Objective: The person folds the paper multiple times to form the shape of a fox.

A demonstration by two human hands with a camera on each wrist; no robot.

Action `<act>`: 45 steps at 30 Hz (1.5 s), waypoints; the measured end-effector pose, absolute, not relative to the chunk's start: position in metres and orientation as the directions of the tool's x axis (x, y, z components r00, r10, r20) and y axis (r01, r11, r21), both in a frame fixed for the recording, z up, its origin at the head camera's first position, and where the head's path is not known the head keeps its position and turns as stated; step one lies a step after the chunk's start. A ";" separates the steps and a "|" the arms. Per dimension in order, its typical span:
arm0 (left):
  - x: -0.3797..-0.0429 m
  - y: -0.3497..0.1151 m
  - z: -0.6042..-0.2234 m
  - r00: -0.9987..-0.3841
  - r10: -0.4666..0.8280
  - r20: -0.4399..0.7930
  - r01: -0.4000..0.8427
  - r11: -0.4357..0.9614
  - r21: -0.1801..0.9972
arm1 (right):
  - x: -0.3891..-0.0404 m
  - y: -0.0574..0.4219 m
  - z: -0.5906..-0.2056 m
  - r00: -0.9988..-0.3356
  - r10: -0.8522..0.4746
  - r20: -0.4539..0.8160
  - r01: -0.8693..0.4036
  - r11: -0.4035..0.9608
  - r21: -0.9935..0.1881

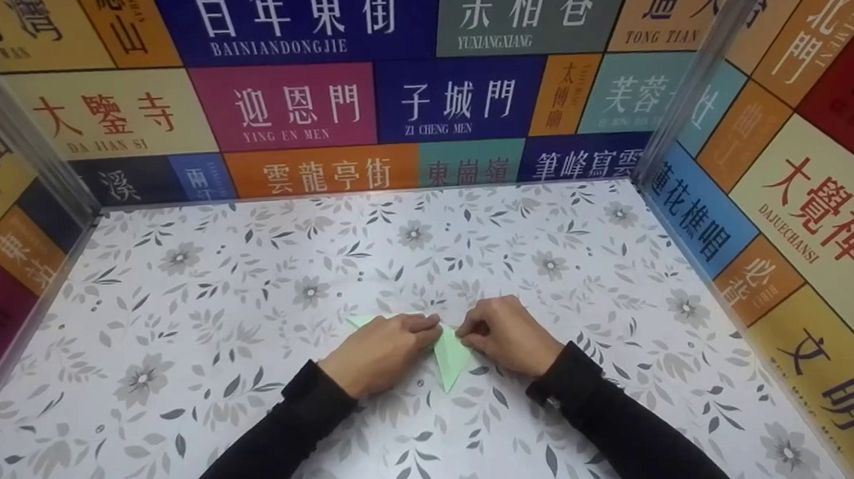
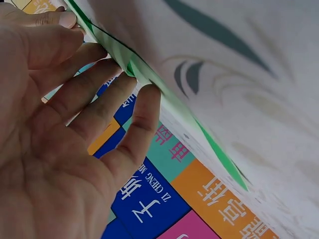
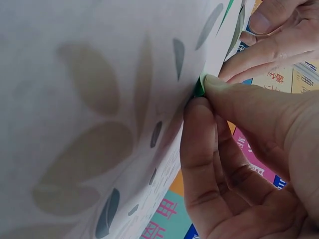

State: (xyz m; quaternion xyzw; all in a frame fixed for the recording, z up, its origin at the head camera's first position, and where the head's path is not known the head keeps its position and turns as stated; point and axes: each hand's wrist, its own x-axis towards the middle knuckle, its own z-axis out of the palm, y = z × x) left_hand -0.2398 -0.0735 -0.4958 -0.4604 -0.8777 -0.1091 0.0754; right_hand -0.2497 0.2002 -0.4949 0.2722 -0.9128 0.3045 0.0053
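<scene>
A folded sheet of light green paper point(image 1: 450, 359) lies flat on the table between the two hands. One pointed end faces the person, and another thin tip shows beyond the left hand. The left hand point(image 1: 384, 353) rests across the paper and covers its middle; in the left wrist view its fingers point(image 2: 142, 117) are nearly straight, with their tips on the paper. At the paper's right corner, the right hand point(image 1: 513, 336) pinches the edge between thumb and forefinger. In the right wrist view a small green fold point(image 3: 200, 87) shows between those fingertips.
The table point(image 1: 261, 446) has a white covering printed with grey flowers and leaves. Upright panels with colourful Chinese signs point(image 1: 282, 107) stand along its back and sides, joined by clear corner strips. Both forearms wear black sleeves point(image 1: 262, 454).
</scene>
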 end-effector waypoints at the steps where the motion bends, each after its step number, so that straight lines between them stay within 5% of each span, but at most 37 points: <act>1: -0.239 -0.074 -0.496 -0.561 0.795 0.231 0.828 0.546 0.128 | -0.250 0.200 -0.495 -0.852 -0.494 0.171 -0.498 0.667 -0.553; 12: -0.238 -0.076 -0.494 -0.598 0.774 0.210 0.801 0.568 0.188 | -0.250 0.201 -0.495 -0.863 -0.483 0.149 -0.471 0.660 -0.586; 27: -0.239 -0.075 -0.499 -0.551 0.776 0.308 0.834 0.528 0.160 | -0.250 0.202 -0.492 -0.867 -0.480 0.129 -0.459 0.672 -0.581; 45: -0.242 -0.073 -0.497 -0.609 0.756 0.239 0.790 0.551 0.267 | -0.250 0.200 -0.491 -0.865 -0.495 0.081 -0.432 0.653 -0.622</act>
